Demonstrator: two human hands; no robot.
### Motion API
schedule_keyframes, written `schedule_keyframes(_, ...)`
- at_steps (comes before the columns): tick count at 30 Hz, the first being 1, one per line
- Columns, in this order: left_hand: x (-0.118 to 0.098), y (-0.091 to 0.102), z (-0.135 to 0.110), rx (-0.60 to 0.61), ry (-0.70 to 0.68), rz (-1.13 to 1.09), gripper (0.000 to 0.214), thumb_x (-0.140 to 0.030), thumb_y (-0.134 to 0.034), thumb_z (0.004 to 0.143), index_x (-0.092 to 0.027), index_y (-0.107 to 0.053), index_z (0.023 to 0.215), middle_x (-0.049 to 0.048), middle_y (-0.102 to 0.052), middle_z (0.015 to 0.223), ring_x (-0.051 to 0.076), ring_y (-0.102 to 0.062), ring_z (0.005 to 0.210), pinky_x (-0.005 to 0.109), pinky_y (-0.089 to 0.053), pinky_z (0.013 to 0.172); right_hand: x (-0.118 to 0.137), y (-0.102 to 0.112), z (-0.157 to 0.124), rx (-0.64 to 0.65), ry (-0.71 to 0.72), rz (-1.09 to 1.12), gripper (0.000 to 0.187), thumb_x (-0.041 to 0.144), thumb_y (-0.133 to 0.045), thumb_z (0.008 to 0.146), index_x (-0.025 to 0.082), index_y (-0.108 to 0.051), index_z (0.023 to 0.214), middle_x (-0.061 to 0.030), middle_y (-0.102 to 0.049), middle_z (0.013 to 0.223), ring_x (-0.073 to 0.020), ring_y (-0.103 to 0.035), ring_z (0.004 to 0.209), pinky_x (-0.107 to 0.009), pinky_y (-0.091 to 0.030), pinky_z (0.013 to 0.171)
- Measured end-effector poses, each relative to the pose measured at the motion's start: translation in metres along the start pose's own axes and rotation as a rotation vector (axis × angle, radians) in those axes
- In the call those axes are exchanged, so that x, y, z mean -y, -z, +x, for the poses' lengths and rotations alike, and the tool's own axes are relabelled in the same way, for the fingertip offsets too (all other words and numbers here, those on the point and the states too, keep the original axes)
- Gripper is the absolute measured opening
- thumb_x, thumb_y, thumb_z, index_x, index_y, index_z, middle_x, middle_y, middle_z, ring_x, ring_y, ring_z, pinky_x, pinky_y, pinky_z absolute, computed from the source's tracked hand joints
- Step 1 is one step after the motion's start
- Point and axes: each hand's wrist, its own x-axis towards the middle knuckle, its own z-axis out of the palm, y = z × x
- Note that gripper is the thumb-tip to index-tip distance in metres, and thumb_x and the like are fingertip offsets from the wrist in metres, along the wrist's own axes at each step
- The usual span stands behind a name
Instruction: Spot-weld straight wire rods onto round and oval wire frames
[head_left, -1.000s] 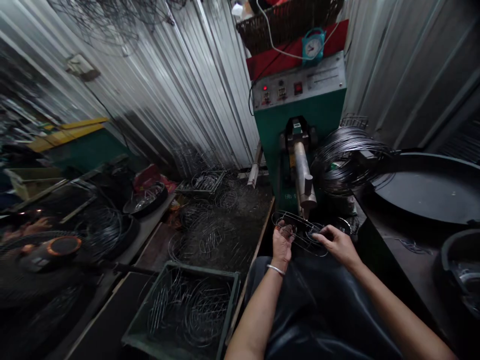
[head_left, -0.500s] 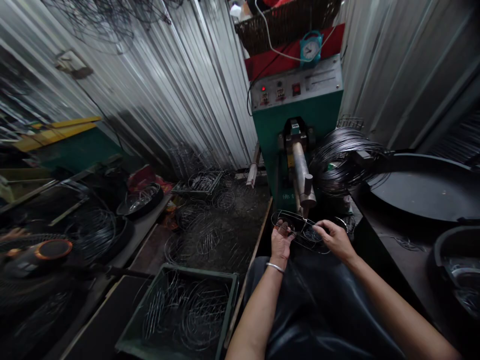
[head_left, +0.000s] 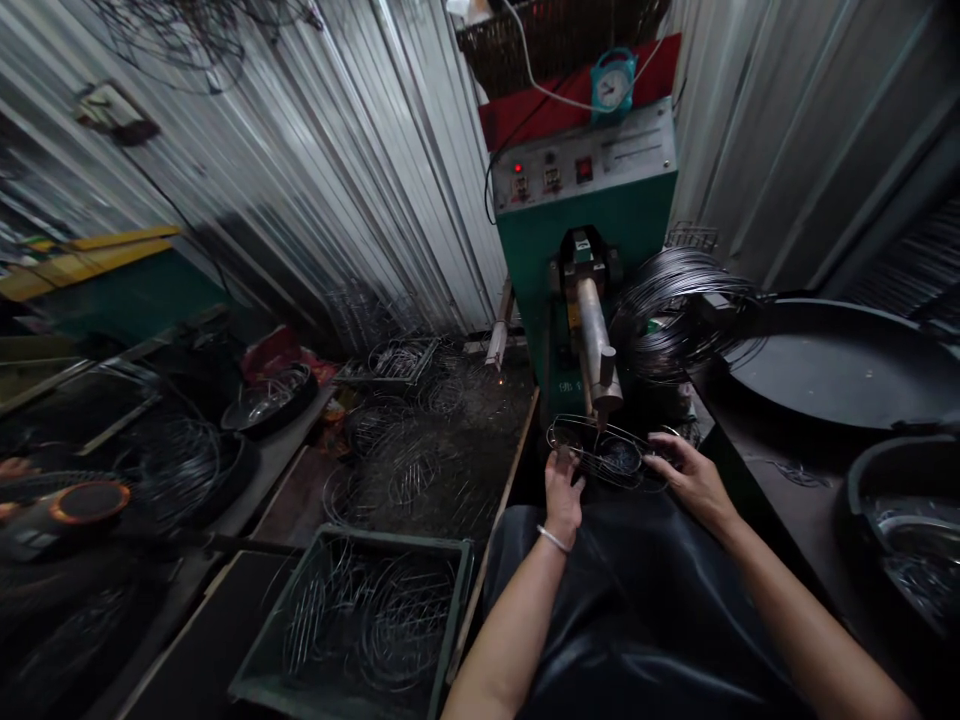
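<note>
Below the tip of the machine's metal arm (head_left: 598, 345) is an oval wire frame (head_left: 611, 468) made of thin bent rods. My left hand (head_left: 562, 495), palm up and with a light bracelet at the wrist, grips the frame's left end between thumb and fingers. At the frame's right end my right hand (head_left: 697, 485) has its thumb and fingers closed around something thin, apparently wire; its exact shape is too dark to make out. The arm juts from a green machine (head_left: 517, 260) with a lit red lamp on its panel.
A green crate (head_left: 465, 570) of wire pieces stands at lower left. On the right are a wire coil (head_left: 679, 320), a wide dark pan (head_left: 832, 370) and a black tub (head_left: 862, 510). Another person's hand (head_left: 19, 468) shows at the far left edge.
My right hand has moved outward, away from the arm tip. The wire frame has shifted in my left hand. A small orange spark now shows left of the machine.
</note>
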Motion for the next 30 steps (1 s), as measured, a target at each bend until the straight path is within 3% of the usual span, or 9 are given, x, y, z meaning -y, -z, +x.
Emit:
schedule_keyframes(4,0.031,-0.008,-0.026,0.035,-0.177,0.269,0.078,-0.034,-0.083,0.056,-0.023,-0.042,0.121,0.0091,-0.052,0.120,0.020,-0.049,0.115,0.032,-0.035,0.098,-0.030,0.016,-0.016,0.058,-0.108,0.029,0.043,0.060,-0.065,0.066,0.019,-0.066,0.080,-0.0083,-0.070,0.086,-0.0259,-0.065,0.086,-0.040,-0.050,0.083)
schedule_keyframes(8,0.046,-0.032,-0.025,0.077,-0.166,0.256,0.066,-0.036,-0.080,0.060,-0.021,-0.044,0.113,0.0055,-0.057,0.100,0.017,-0.056,0.099,0.032,-0.039,0.092,-0.040,0.015,-0.018,0.032,-0.047,0.095,0.045,0.061,-0.062,0.068,0.018,-0.069,0.079,-0.0094,-0.070,0.086,-0.0254,-0.065,0.085,-0.040,-0.050,0.083)
schedule_keyframes(11,0.043,-0.040,-0.023,0.102,-0.133,0.176,0.056,-0.036,-0.077,0.063,-0.021,-0.045,0.107,0.0005,-0.056,0.086,0.013,-0.058,0.085,0.029,-0.042,0.085,-0.039,0.016,-0.020,0.033,0.018,0.120,0.041,0.059,-0.061,0.072,0.019,-0.070,0.079,-0.0089,-0.070,0.084,-0.0242,-0.065,0.083,-0.039,-0.052,0.080)
schedule_keyframes(15,0.030,-0.040,-0.030,0.076,-0.097,0.075,0.052,-0.036,-0.078,0.059,-0.020,-0.048,0.098,-0.0001,-0.056,0.083,0.012,-0.058,0.076,0.028,-0.044,0.076,-0.027,0.014,-0.022,0.073,0.096,0.105,0.037,0.055,-0.060,0.075,0.021,-0.072,0.082,-0.0079,-0.070,0.086,-0.0225,-0.066,0.082,-0.037,-0.053,0.079)
schedule_keyframes(21,0.008,-0.038,-0.021,0.075,0.002,-0.109,0.042,-0.038,-0.077,0.060,-0.017,-0.051,0.085,0.0005,-0.056,0.076,0.014,-0.059,0.071,0.035,-0.048,0.073,0.002,-0.008,0.003,0.074,0.200,0.045,0.032,0.049,-0.056,0.081,0.022,-0.072,0.082,-0.0068,-0.068,0.085,-0.0188,-0.065,0.079,-0.031,-0.053,0.074)
schedule_keyframes(30,-0.002,-0.035,0.002,0.068,0.073,-0.207,0.028,-0.028,-0.071,0.060,-0.014,-0.057,0.080,0.0023,-0.058,0.072,0.016,-0.060,0.067,0.035,-0.049,0.069,0.023,-0.029,0.031,0.131,0.197,-0.087,0.027,0.041,-0.054,0.081,0.020,-0.071,0.074,-0.0065,-0.067,0.077,-0.0183,-0.065,0.071,-0.029,-0.053,0.066)
